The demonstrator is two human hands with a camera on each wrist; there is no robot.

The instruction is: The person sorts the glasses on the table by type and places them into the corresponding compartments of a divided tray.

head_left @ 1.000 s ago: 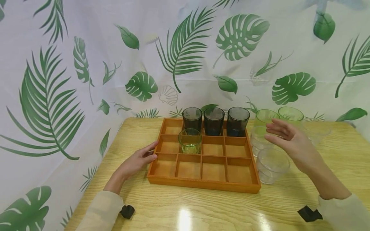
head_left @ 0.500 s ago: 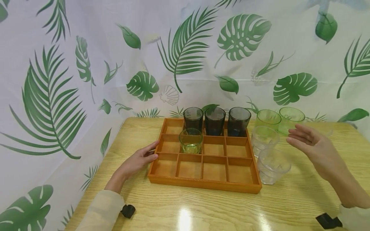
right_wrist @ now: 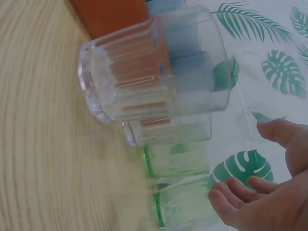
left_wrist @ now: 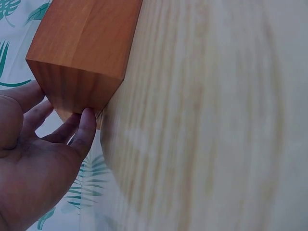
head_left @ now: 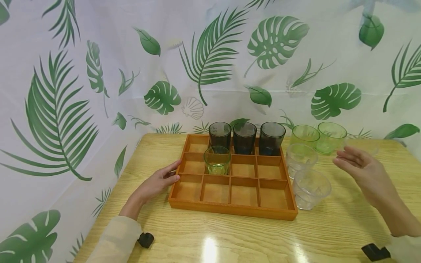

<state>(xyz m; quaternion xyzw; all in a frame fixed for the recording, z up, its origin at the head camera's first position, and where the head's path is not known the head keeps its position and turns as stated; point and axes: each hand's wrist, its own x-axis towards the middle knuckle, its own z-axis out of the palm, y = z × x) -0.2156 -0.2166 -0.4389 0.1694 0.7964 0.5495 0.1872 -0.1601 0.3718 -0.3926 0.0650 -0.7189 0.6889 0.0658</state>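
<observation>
My left hand (head_left: pixel 157 188) rests its fingers against the left side of a wooden compartment tray (head_left: pixel 231 209); the left wrist view shows fingertips at the tray's (left_wrist: pixel 79 86) side wall. Three dark grey glasses (head_left: pixel 219 135) stand in the tray's back row, and one green-tinted glass (head_left: pixel 217 162) in the middle row. My right hand (head_left: pixel 368 175) hovers over the table with loosely bent fingers and holds nothing. Left of it are two clear glasses (head_left: pixel 310 190) and, behind those, two green glasses (head_left: pixel 329 140). In the right wrist view a clear glass (right_wrist: pixel 139 72) is nearest the camera.
A pale wood-grain table (head_left: pixel 210 237) carries everything. Behind it hangs a white cloth (head_left: pixel 223 84) printed with green leaves. The faint rim of another clear glass (head_left: pixel 376 149) shows just behind my right hand.
My right hand has moved right, away from the glasses beside the tray, uncovering the green and clear ones. My left hand and the tray stay put.
</observation>
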